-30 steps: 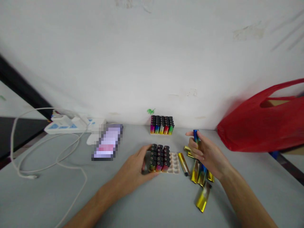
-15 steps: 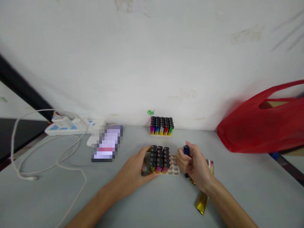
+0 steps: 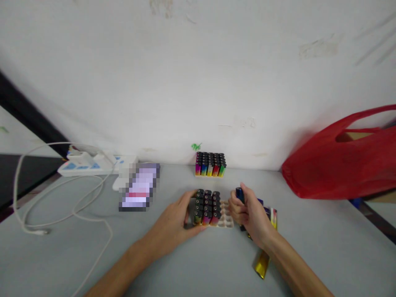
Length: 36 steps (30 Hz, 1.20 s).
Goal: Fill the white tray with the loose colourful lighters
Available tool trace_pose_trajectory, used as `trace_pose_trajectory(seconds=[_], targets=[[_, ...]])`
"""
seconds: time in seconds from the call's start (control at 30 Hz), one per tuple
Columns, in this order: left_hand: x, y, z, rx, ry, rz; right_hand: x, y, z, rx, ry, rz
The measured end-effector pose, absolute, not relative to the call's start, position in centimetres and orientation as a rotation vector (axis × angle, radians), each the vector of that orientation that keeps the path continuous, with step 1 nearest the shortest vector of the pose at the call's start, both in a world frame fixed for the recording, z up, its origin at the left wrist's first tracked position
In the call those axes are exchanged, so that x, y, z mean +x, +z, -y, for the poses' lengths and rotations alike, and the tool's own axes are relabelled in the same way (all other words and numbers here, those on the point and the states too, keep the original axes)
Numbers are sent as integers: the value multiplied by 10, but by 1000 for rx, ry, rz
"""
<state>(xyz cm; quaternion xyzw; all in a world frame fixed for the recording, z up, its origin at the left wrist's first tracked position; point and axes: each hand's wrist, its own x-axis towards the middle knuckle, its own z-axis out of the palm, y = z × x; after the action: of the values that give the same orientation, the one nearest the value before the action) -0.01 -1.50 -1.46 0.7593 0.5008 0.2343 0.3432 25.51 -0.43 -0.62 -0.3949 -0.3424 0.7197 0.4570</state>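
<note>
White cable: loops across the far left of the bench (image 3: 173, 272), its connector end (image 3: 40, 232) lying near the left edge
Power strip: a white power strip (image 3: 93, 166) sits at the back, against the wall (image 3: 198, 82), with plugs in it
Phone: the phone (image 3: 140, 187), blurred into blocks, lies face up just right of the strip, its screen lit
Left hand: the left hand (image 3: 176, 216) is curved, its grip parted to span the left side of the near tray, thumb at the front edge, fingers at the back corner
Near tray: the tray (image 3: 227, 214) lies on the bench, three columns of black-topped lighters (image 3: 207, 208) upright in it, pale cells showing along its right side
Far block: more upright lighters (image 3: 210, 165) stand in a tight block by the wall, behind the tray
Right hand: the right hand (image 3: 251, 212) has its grip closed around a dark blue lighter (image 3: 239, 193), just right of the tray, the top end poking up
Loose lighters: several lie under and beside that hand, partly hidden; a gold one (image 3: 262, 264) lies nearest the front
Red bag: the red bag (image 3: 343, 169) leans at the far right, against the wall
</note>
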Motion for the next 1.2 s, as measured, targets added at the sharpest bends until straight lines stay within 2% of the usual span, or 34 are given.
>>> trace_pose_trajectory(seconds=[0.4, 0.73, 0.97, 1.2], targets=[[1, -13, 15, 1955, 638, -1272, 243, 5, 14, -925, 1541, 1016], [1, -13, 15, 1965, 645, -1263, 249, 3, 13, -1088, 1713, 1013], [0, -13, 16, 1999, 600, -1286, 280, 11, 0, -1021, 1595, 1032], [0, -12, 15, 2002, 620, -1279, 284, 7, -4, -1106, 1618, 1073]])
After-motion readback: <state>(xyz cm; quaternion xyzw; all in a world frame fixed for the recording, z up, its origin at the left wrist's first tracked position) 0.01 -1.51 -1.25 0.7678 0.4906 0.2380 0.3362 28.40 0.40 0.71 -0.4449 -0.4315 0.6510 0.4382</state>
